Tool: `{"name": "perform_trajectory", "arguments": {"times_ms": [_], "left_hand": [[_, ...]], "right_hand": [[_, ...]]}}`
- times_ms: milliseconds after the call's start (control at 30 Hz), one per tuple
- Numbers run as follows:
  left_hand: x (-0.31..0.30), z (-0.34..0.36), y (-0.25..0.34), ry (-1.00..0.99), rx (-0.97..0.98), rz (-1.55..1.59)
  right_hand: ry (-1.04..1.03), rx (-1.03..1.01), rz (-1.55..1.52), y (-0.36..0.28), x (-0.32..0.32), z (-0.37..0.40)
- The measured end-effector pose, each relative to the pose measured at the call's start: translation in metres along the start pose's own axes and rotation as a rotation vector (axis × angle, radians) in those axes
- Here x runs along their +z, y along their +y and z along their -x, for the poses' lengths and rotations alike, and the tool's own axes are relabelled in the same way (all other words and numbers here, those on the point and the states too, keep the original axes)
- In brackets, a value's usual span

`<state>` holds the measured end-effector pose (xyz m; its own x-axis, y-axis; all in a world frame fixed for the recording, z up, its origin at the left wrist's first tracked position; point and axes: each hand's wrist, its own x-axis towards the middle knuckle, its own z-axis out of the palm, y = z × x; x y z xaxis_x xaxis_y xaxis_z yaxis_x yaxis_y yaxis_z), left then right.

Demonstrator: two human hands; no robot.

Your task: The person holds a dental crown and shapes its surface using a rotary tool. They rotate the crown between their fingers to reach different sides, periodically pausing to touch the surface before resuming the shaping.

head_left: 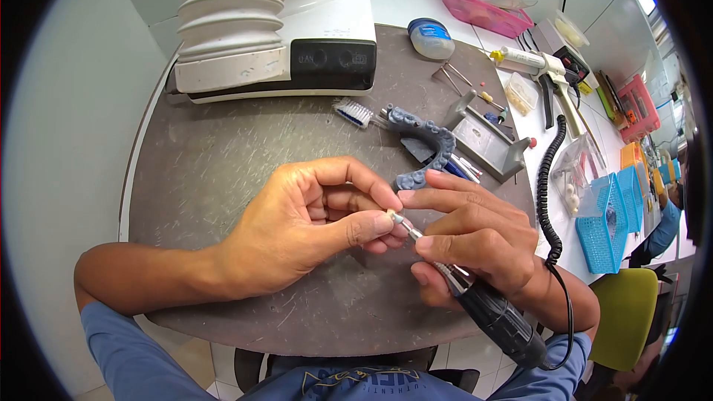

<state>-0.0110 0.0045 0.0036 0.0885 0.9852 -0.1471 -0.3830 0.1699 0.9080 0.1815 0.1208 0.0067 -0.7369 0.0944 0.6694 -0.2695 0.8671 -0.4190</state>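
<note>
Near the middle of the table, my left hand (312, 215) pinches a small whitish dental crown (392, 214) between thumb and fingertips. My right hand (475, 234) is wrapped round a black and silver dental handpiece (494, 319), held like a pen. The handpiece's small greyish tip (399, 219) meets the crown or lies right against it; the exact contact is too small to tell. Just beyond the fingers lies a grey dental arch model (423, 130), its front end partly behind my right hand. Most of the crown is covered by my left fingertips.
A white extraction unit (330, 18) with a ribbed hose (230, 7) stands at the back left. Beyond the model are a brush (353, 112), a grey metal holder (486, 137) and a blue-lidded container (431, 38). At right, a coiled black cord (546, 193) runs past blue baskets (603, 226).
</note>
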Motion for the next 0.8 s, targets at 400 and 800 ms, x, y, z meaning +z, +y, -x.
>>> {"name": "perform_trajectory", "arguments": {"times_ms": [400,800], "left_hand": [[-0.0002,-0.0005,-0.0017,-0.001,0.021,0.007],[-0.0006,-0.0008,-0.0009,-0.006,0.017,-0.007]], "right_hand": [[0.001,-0.010,-0.001,-0.0002,0.0006,-0.0005],[-0.004,0.006,-0.005,-0.0004,0.0000,-0.0004]]}}
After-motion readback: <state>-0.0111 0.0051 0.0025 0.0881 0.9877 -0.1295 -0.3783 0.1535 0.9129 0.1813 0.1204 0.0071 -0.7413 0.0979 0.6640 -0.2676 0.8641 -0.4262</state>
